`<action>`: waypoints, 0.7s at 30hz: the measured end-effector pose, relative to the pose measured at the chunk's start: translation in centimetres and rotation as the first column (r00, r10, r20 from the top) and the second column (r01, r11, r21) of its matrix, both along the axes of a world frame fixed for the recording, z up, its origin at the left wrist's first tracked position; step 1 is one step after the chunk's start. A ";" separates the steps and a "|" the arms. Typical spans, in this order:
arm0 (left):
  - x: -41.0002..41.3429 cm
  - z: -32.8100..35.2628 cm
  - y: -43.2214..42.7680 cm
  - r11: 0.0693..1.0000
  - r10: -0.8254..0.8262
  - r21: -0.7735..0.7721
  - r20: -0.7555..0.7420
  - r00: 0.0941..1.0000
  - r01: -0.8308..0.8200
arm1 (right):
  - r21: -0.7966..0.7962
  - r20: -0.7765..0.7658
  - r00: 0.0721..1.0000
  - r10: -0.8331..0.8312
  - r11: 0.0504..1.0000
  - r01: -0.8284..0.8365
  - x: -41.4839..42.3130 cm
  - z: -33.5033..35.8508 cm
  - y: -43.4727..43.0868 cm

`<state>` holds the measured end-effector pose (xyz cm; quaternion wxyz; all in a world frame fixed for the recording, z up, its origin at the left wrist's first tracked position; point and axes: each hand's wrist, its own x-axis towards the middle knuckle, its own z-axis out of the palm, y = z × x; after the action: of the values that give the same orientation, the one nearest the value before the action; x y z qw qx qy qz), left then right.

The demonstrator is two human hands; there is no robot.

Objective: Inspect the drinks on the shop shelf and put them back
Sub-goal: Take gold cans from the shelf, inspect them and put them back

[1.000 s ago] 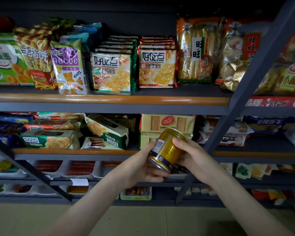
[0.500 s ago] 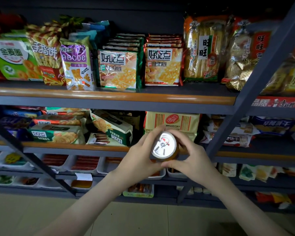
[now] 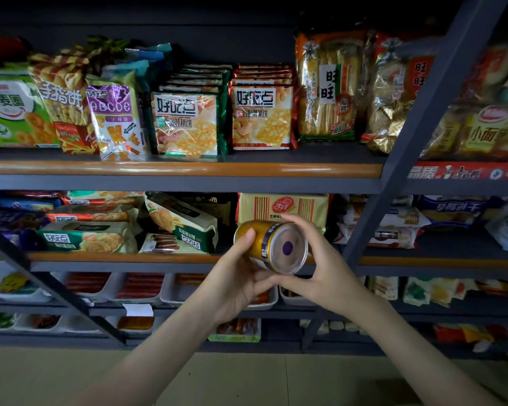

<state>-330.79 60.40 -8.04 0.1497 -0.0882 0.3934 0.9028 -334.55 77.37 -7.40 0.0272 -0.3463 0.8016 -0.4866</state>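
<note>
At centre frame, in front of the middle level of a dark grey metal shelf unit with orange-brown edge strips (image 3: pixel 188 169): a gold metal drink can with a dark blue band (image 3: pixel 258 244), tipped on its side, off the shelf, its silver round end with a purple spot turned toward the camera. Gripped from both sides. Left hand (image 3: pixel 235 284) coming up from the lower left, thumb pressed on the can's upper side, fingers curled underneath. Right hand (image 3: pixel 326 271) coming up from the lower right, fingers wrapped over the top near the rim, thumb tucked below, tips of the two hands nearly meeting under the can. Directly behind the can, a pale yellow flat packet with a red round logo (image 3: pixel 282 205). Along the upper level, standing snack bags: a green-and-white bag (image 3: pixel 12 112) at upper left, a purple-and-white bag lettered ABCDE (image 3: pixel 115 118), a green-edged cracker pack (image 3: pixel 186 124), a red-edged cracker pack (image 3: pixel 261 117), a tall clear bag of pale rice crackers (image 3: pixel 326 86). Across the right of the frame, a slanted dark grey metal brace (image 3: pixel 423 118). At lower left, white plastic trays of red sausages (image 3: pixel 138 288). Along the bottom, beige tiled floor (image 3: pixel 247 376).
</note>
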 end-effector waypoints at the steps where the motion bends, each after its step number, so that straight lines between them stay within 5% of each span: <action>1: -0.1 0.1 0.2 1.000 0.006 0.013 0.030 1.000 -0.007 | -0.003 -0.018 1.000 -0.022 1.000 0.022 -0.1 0.0 0.0; 5: -0.9 1.1 0.5 0.999 0.039 -0.036 0.083 0.996 -0.036 | 0.041 -0.012 0.998 -0.054 0.998 0.054 -0.7 0.1 0.5; 8: -2.1 2.8 0.6 0.935 0.079 -0.345 -0.023 0.997 -0.082 | 0.150 -0.027 0.998 -0.064 0.986 0.067 -1.4 0.9 1.4; 10: -3.1 4.9 0.9 0.735 0.083 -0.659 -0.143 0.986 -0.158 | 0.177 -0.084 0.994 -0.076 0.980 0.090 -1.9 2.4 1.7; 13: -4.1 9.4 2.0 0.252 -0.011 -0.911 -0.341 0.940 -0.328 | 0.186 -0.218 0.971 -0.096 0.973 0.138 -3.1 6.2 1.3; 15: -4.7 12.7 2.8 0.047 -0.089 -0.889 -0.459 0.884 -0.456 | 0.163 -0.327 0.935 -0.134 0.967 0.195 -4.2 9.2 0.9; 18: -5.7 17.4 3.3 -0.129 -0.171 -0.765 -0.609 0.774 -0.631 | 0.058 -0.456 0.877 -0.153 0.978 0.201 -5.9 13.9 0.9; 21: -6.7 20.8 2.3 -0.050 -0.250 -0.621 -0.750 0.612 -0.782 | -0.104 -0.510 0.840 -0.183 0.983 0.151 -7.9 18.9 1.0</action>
<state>-337.45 62.75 12.80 -0.3296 0.0949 0.8836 0.3188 -342.48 78.36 11.47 -0.2421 -0.3938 0.7915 -0.3997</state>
